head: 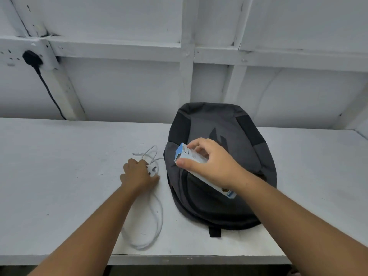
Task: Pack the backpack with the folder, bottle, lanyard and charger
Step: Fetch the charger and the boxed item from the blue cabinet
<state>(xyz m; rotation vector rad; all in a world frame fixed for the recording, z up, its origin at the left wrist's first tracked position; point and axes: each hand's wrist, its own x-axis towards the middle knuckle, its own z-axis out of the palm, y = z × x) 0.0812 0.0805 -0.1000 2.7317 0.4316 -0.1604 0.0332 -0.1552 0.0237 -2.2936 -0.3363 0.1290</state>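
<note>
Beside the backpack (201, 206), left hand (139, 174) curls its fingers round the charger plug (151, 169); right hand (215, 166) pinches a blue-white box (182, 152).

White painted tabletop (59, 176): broad open run at left, narrower strip at right. Dark grey fabric backpack (219, 206) lies flat centre-right, far end near the white panelled wall (119, 86). White charger with looped cable (152, 169) fills the gap just left of it. Black wall plug and cord (32, 59) far left.

Bare forearms (95, 226); bare left hand (139, 174), right hand (213, 166).
</note>
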